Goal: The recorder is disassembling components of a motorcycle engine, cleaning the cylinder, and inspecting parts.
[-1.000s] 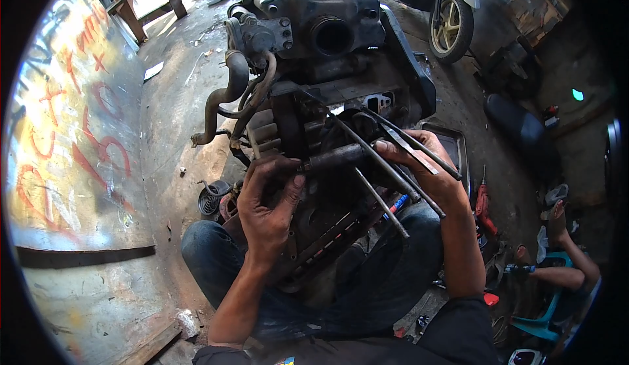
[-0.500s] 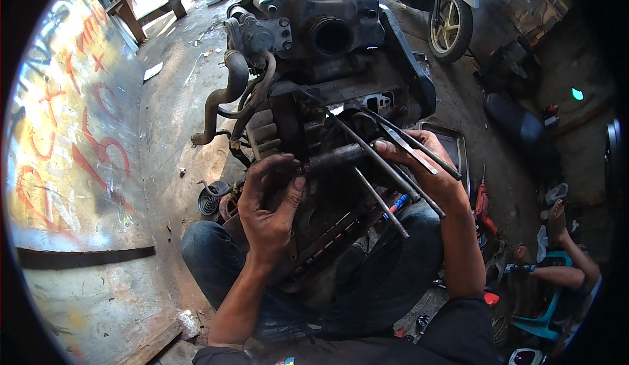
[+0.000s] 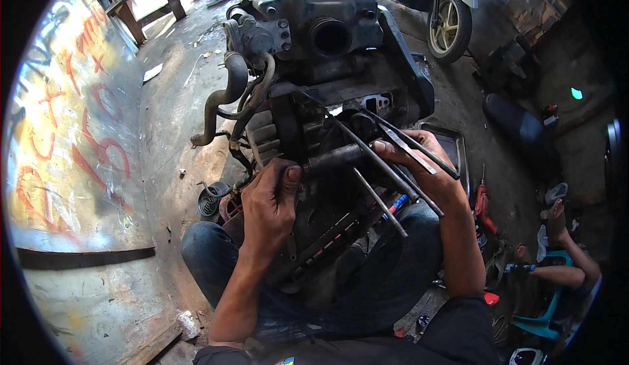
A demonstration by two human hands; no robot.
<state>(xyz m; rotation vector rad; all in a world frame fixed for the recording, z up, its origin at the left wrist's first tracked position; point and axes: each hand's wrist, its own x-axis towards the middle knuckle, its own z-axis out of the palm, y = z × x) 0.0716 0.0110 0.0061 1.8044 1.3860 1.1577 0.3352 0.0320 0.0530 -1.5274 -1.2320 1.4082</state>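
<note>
Left grip: the left hand is closing around the near end of a dark cylindrical sleeve on the engine, thumb pressing on its top.
Right grip: the right hand is closing on the sleeve's far side, fingers lying among the long studs.
Workpiece: the scooter engine is resting tilted on the person's lap, between the knees, cooling fins facing the left hand.
Studs: four long cylinder studs are projecting from the crankcase toward the person; they are looking thin and easily bent.
Hoses: a curved rubber hose is hanging off the engine's left side, clear of both hands.
Surroundings: a painted metal sheet is standing at left; a scooter wheel is parked beyond; a red tool is lying on the floor at right; another person's foot is showing at far right.
Method advice: in my judgement, both hands should be keeping the sleeve square to the studs, sharing load evenly, and the lap should be steadying the engine against rolling.
</note>
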